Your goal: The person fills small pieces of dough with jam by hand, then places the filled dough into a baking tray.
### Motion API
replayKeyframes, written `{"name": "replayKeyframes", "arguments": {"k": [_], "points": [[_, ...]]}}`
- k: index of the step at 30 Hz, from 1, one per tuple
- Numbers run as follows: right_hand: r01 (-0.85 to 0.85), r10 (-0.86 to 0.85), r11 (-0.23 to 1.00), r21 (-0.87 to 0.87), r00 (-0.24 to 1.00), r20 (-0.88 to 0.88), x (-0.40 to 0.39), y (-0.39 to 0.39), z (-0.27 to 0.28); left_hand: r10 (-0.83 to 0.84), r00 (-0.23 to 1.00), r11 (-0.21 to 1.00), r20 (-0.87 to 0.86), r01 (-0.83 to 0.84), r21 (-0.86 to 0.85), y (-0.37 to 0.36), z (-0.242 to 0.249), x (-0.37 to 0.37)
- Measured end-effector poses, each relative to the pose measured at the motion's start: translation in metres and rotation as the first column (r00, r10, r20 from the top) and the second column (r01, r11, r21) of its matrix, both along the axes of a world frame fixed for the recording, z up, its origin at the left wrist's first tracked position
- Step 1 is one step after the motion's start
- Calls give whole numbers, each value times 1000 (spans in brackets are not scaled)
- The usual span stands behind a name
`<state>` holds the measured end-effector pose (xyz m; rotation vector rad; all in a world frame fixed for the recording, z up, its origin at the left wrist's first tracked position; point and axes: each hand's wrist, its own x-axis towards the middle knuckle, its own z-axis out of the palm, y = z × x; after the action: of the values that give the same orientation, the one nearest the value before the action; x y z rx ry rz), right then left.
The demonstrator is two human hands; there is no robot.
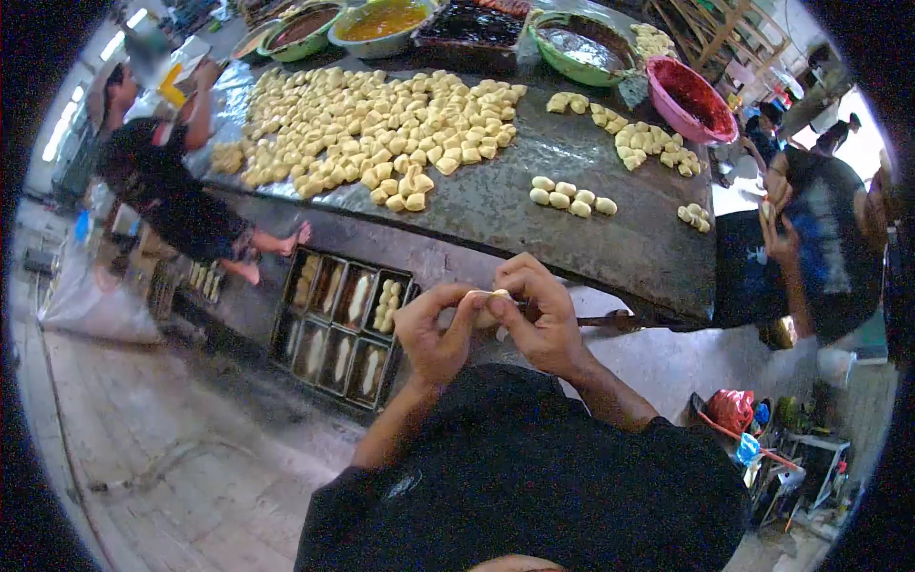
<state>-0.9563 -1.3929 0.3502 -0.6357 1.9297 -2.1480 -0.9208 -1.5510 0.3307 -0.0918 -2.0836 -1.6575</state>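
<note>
In front of my chest, the fingertips of my left hand [437, 332] and my right hand [541, 319] meet, pinching a small piece of pale dough [496, 295] between them. Both hands are closed, and the fingers cover most of the piece. Beyond them, smooth rounded dough balls [572, 196] sit in two short rows on the dark table [591, 253]. A large spread of cut dough pieces [381, 124] covers the table's left part, and more pieces [648, 143] lie at the right.
Below the table at left stands a set of dark baking tins [334, 324], some holding dough. Basins of fillings, including a green one [583, 48] and a pink one [691, 100], line the far edge. One co-worker [167, 172] is at left, another [810, 238] at right handling dough.
</note>
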Motion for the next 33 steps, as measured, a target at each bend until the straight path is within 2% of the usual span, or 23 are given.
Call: {"name": "replayKeyframes", "arguments": {"k": [1, 2, 3, 4, 5, 6, 7, 8, 9, 10, 11, 13, 14, 15, 17, 20, 21, 23, 25, 27, 29, 31, 33], "points": [[14, 5, 997, -81, 972, 234, -2, 3, -5, 43, 999, 995, -26, -41, 92, 11, -3, -7], [8, -8, 1000, 0, 983, 184, -9, 8, -13, 89, 995, 979, -45, -80, 186, 21, -5, -15], [5, -16, 997, 82, 991, 136, -17, 15, -22, 95, 994, 984, -57, -85, 158, 30, -1, -26], [5, -20, 987, 162, 996, 89, -25, 22, -29, -5, 999, 998, 52, 2, 57, 33, -2, -35], [39, -21, 978, 203, 996, -92, -33, 32, -31, -94, 982, 994, 166, 102, -37, 32, -4, -46], [90, -73, 978, 186, 993, -95, -40, 44, -40, -169, 944, 970, 282, 210, -120, 32, -6, -57], [139, -124, 975, 171, 988, -96, -47, 57, -52, -223, 930, 940, 291, 284, -188, 35, -14, -67], [188, -175, 970, 155, 980, -97, -53, 67, -60, -276, 937, 926, 214, 319, -201, 42, -19, -78], [192, -201, 979, 74, 969, 146, -56, 74, -44, -327, 935, 912, 136, 351, -215, 52, -21, -90], [194, -209, 976, 95, 961, 183, -62, 84, -37, -377, 924, 896, 59, 380, -229, 61, -22, -103], [195, -216, 974, 115, 951, 219, -70, 97, -33, -491, 869, 839, 61, 491, -234, 64, -24, -116], [223, -253, 964, 143, 934, 253, -88, 124, -38, -551, 827, 834, 106, 544, 95, 88, -17, -140], [287, -309, 948, 134, 933, 186, -99, 138, -44, -581, 804, 801, 123, 540, 258, 99, -15, -152], [348, -362, 929, 121, 925, 118, -113, 151, -53, -627, 763, 767, 155, 571, 291, 102, -17, -166], [429, -439, 888, 167, 898, 25, -149, 179, -92, -628, 764, 760, 148, 561, 328, 107, -24, -196], [424, -416, 769, 477, 900, -130, -181, 211, -167, -567, 805, 792, 172, 475, 384, 108, -40, -228], [418, -445, 780, 466, 894, -57, -190, 214, -168, -528, 824, 814, 204, 423, 398, 106, -43, -235], [473, -481, 741, 476, 869, -114, -227, 224, -173, -406, 882, 882, 237, 311, 354, 103, -52, -248], [566, -543, 664, 488, 814, -205, -278, 222, -181, -358, 878, 886, 318, 211, 414, 102, -54, -257], [559, -567, 741, 373, 818, -98, -339, 202, -172, -333, 882, 875, 334, 158, 457, 104, -58, -269], [521, -518, 756, 397, 847, -124, -403, 176, -182, -316, 902, 882, 294, 164, 442, 109, -57, -275], [482, -320, 715, 507, 870, -376, -456, 146, -188, -298, 909, 888, 291, 152, 435, 112, -52, -282], [553, -180, 515, 656, 817, -548, -480, 112, -186, -244, 928, 912, 281, 121, 391, 110, -54, -287]]}}
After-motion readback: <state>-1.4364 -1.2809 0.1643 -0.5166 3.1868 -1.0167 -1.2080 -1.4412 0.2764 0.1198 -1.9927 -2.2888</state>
